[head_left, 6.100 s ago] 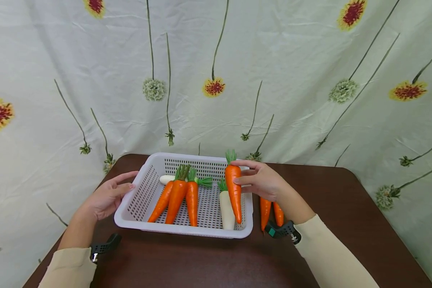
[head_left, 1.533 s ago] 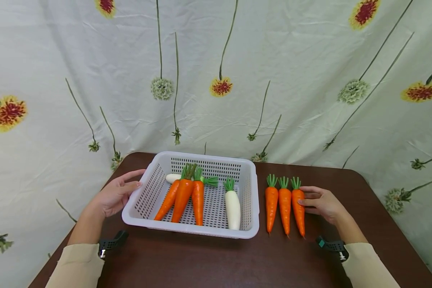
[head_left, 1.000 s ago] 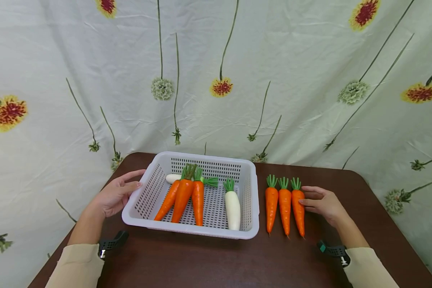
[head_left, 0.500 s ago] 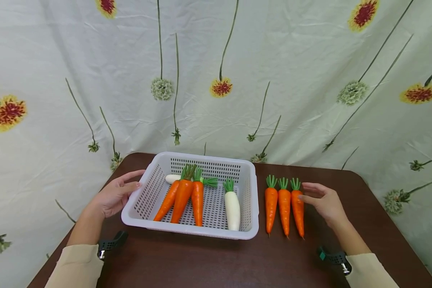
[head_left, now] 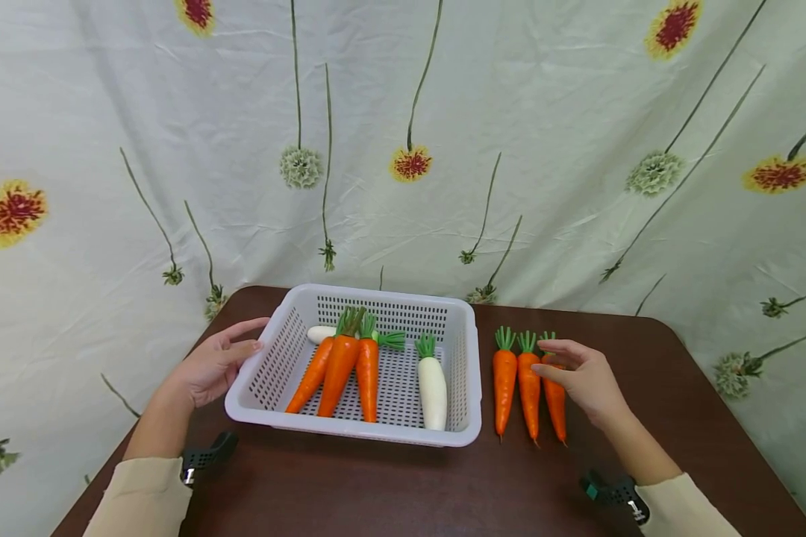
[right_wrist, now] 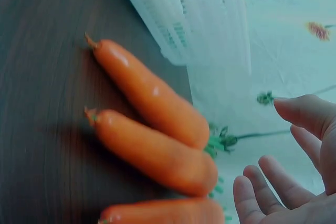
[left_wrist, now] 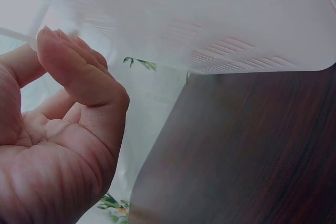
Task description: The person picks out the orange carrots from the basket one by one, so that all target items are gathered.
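My left hand (head_left: 211,363) pinches the left rim of a white plastic basket (head_left: 349,430); the left wrist view shows the fingers (left_wrist: 79,69) bent at that rim. In the basket, several carrots lie with leafy tops, one carrot (head_left: 339,373) on top. A white radish (head_left: 433,391) lies at the right side, and another radish (head_left: 319,333) is partly covered by the carrots. Right of the basket, three carrots lie side by side on the table. My right hand (head_left: 587,377) hovers over the rightmost carrot (head_left: 556,406) with fingers apart, holding nothing; it partly hides that carrot.
The dark brown table (head_left: 389,492) has rounded far corners. Behind it hangs a pale cloth (head_left: 551,112) printed with flowers. The left carrot (head_left: 504,388) and the middle carrot (head_left: 530,395) of the row lie close to the basket's right wall.
The right hand has set a carrot from the basket down at the right end of the row, let go of it, and moved leftward over the row. The left hand stays at the rim.
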The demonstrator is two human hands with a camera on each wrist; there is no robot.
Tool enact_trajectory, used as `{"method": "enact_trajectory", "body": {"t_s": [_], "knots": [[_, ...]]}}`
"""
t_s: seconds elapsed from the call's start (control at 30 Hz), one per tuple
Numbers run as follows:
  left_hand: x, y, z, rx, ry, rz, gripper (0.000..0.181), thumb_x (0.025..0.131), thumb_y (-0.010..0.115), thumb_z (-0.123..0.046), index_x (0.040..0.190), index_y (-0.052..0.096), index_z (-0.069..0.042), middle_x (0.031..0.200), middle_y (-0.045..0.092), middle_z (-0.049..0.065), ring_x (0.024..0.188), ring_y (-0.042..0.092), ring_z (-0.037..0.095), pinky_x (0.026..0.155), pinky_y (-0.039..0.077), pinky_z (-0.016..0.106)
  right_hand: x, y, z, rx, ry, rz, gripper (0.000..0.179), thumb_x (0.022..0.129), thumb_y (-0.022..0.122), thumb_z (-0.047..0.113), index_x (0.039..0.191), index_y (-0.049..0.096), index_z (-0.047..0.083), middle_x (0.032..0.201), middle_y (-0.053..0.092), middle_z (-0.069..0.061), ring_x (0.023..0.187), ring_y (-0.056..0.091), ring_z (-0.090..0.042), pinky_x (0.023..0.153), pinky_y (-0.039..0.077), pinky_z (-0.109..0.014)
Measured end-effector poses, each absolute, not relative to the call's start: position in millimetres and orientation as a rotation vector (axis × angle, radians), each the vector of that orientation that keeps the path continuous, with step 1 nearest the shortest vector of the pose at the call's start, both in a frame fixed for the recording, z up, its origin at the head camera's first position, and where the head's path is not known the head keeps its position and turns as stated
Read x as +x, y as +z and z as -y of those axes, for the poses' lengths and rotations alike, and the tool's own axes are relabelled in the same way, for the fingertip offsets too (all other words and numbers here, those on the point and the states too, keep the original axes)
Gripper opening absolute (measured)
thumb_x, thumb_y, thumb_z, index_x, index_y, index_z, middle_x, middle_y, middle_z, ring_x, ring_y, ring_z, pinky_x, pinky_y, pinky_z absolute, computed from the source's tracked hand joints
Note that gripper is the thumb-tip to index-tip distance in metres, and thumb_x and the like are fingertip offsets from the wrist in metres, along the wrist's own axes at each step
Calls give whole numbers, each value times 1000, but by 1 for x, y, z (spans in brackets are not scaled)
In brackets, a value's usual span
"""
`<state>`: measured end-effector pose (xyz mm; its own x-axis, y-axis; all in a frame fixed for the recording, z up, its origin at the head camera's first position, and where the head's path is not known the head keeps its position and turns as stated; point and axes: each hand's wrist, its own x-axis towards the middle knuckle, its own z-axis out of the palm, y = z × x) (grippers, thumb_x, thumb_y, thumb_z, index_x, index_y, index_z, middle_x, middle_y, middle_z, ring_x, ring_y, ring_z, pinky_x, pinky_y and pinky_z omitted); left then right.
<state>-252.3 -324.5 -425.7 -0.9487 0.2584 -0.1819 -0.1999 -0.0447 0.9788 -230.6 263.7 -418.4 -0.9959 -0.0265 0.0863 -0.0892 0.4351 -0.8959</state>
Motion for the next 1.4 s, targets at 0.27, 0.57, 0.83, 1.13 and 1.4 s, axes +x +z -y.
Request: {"method": "enact_trajectory", "body": {"t_s": [0.27, 0.57, 0.83, 1.13, 1.4], "knots": [[-253, -426, 325, 66, 2061, -1927, 60, 107, 55, -18, 161, 29, -19, 119, 72, -8, 105, 75, 20, 87, 61, 54, -227, -409, -239, 155, 1695, 2616, 47, 88, 82, 21, 130, 68, 5, 131, 67, -22, 118, 65, -35, 85, 57, -22], [-251, -423, 325, 68, 2051, -1944, 63, 106, 56, -19, 162, 26, -17, 119, 72, -9, 105, 74, 18, 88, 61, 54, -224, -400, -211, 240, 1671, 2649, 43, 89, 82, 28, 127, 72, 13, 125, 72, -15, 117, 66, -26, 97, 53, -31], [-250, -421, 323, 71, 2052, -1930, 63, 107, 55, -18, 162, 26, -16, 118, 72, -8, 105, 75, 20, 88, 61, 54, -222, -396, -184, 332, 1890, 2512, 42, 88, 82, 18, 127, 71, 7, 126, 70, -15, 115, 67, -30, 88, 60, -24], [-250, -423, 323, 76, 2052, -1928, 61, 107, 54, -18, 162, 27, -16, 119, 72, -8, 105, 75, 20, 87, 61, 53, -223, -387, -161, 401, 1861, 2579, 39, 88, 81, 18, 125, 72, 8, 126, 70, -18, 111, 69, -27, 88, 59, -27], [-251, -424, 325, 77, 2051, -1928, 61, 107, 55, -19, 162, 27, -17, 119, 72, -9, 105, 75, 19, 88, 61, 53, -226, -379, -140, 407, 1920, 2629, 42, 87, 82, 18, 127, 72, 8, 128, 72, -10, 111, 69, -23, 91, 59, -32]]}}
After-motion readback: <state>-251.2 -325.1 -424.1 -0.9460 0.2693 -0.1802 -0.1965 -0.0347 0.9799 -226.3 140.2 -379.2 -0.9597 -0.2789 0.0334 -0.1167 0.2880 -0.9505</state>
